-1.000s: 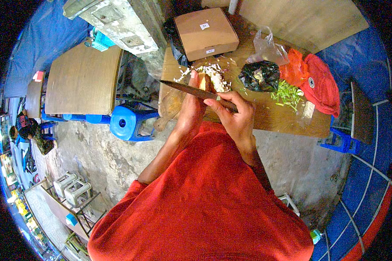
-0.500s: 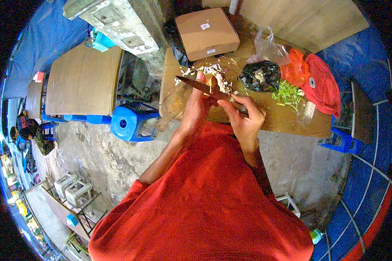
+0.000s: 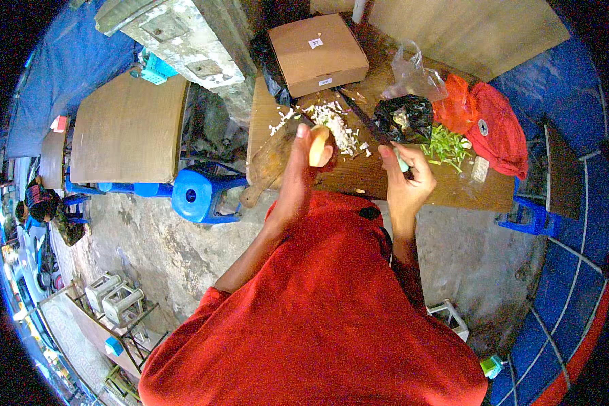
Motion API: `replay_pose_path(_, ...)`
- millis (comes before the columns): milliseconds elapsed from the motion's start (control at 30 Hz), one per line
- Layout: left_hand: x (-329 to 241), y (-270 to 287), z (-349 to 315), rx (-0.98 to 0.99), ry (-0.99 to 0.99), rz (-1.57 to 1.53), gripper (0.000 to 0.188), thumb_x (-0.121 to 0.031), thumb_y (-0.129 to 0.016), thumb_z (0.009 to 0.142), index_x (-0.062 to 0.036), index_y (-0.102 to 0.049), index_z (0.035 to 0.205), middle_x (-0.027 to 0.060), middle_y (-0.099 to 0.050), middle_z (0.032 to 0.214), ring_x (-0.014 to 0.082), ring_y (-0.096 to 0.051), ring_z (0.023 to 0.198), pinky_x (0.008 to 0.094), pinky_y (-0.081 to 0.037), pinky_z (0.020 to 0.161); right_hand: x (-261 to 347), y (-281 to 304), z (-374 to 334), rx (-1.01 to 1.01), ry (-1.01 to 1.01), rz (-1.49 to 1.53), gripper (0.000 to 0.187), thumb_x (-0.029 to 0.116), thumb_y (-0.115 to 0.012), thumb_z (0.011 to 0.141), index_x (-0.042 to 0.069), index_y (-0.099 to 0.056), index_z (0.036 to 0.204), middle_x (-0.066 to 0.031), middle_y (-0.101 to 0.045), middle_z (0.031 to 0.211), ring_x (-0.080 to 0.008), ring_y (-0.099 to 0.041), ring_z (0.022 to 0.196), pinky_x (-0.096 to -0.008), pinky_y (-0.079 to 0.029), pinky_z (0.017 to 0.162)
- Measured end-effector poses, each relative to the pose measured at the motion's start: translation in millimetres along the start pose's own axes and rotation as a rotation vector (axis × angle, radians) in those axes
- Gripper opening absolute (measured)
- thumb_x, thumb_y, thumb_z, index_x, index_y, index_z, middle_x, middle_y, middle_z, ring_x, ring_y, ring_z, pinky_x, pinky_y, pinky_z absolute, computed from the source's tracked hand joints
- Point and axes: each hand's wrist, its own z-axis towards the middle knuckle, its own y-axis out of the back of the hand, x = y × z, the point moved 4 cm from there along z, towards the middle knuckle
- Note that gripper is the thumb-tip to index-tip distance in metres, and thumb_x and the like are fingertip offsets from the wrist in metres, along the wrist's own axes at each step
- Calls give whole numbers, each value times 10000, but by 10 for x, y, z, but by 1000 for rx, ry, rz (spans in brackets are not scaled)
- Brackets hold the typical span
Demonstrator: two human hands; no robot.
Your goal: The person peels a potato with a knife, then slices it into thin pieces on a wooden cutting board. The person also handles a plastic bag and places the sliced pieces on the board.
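My left hand [image 3: 296, 174] is closed around a pale yellow, oblong peeled piece of produce [image 3: 319, 146], its exact kind unclear. It is held up over the near edge of the wooden table [image 3: 348, 177]. In my right hand [image 3: 411, 183] is a knife with a long dark blade [image 3: 361, 112] and a light green handle; the blade points away toward the box, apart from the yellow piece. Beyond my left hand lie chopped white shreds [image 3: 338, 128], scattered on the tabletop. A wooden cutting board [image 3: 269, 162] with a handle lies left of that hand, partly hidden by it.
A cardboard box [image 3: 317, 54] stands at the back. To the right are a black plastic bag [image 3: 404, 115], chopped green vegetables [image 3: 446, 150], an orange bag [image 3: 456, 106] and a red cloth item [image 3: 499, 132]. A blue stool [image 3: 206, 193] stands left, near another table [image 3: 130, 128].
My right hand has moved right with the knife, away from the yellow piece. The blade has swung from pointing left to pointing away from me. My left hand has turned, showing more of the piece.
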Motion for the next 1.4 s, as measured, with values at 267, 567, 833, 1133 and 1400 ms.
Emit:
replay_pose_path(267, 42, -68, 36, 163, -37, -35, 420, -509, -403, 929, -126, -572, 965, -5, -566, 884, 111, -517, 804, 281, -388, 705, 130, -230, -133, 402, 6, -72, 282, 255, -808, 698, 63, -647, 827, -48, -659, 693, -109, -602, 588, -259, -468, 519)
replay_pose_path(567, 19, -41, 90, -18, 54, -145, 359, -422, -521, 903, -76, -583, 830, 23, -554, 736, 123, -522, 622, 265, -405, 532, 211, -344, -161, 473, 80, -94, 266, 187, -792, 724, 20, -627, 848, -52, -637, 692, -80, -589, 608, -233, -460, 525)
replay_pose_path(833, -61, -93, 7, 31, 65, -91, 434, -533, -400, 923, -133, -561, 882, -11, -541, 810, 105, -501, 735, 270, -395, 672, 185, -338, -200, 416, 115, -91, 250, 177, -787, 729, 25, -631, 852, -45, -643, 711, -78, -583, 610, -234, -462, 536)
replay_pose_path(1133, -7, 81, 78, 275, 33, -336, 413, -458, -444, 915, -54, -523, 947, 57, -545, 777, 168, -501, 626, 287, -413, 607, -173, -93, 71, 269, -130, 5, 197, 143, -778, 737, 11, -657, 819, -48, -663, 726, -70, -571, 651, -237, -447, 570)
replay_pose_path(1400, 34, -19, 25, -87, 76, -260, 487, -521, -384, 923, -74, -557, 1008, 56, -600, 798, 146, -530, 642, 293, -413, 584, 251, -330, -117, 518, -80, 16, 220, 198, -765, 749, 26, -639, 806, -41, -637, 702, -77, -573, 654, -232, -449, 579)
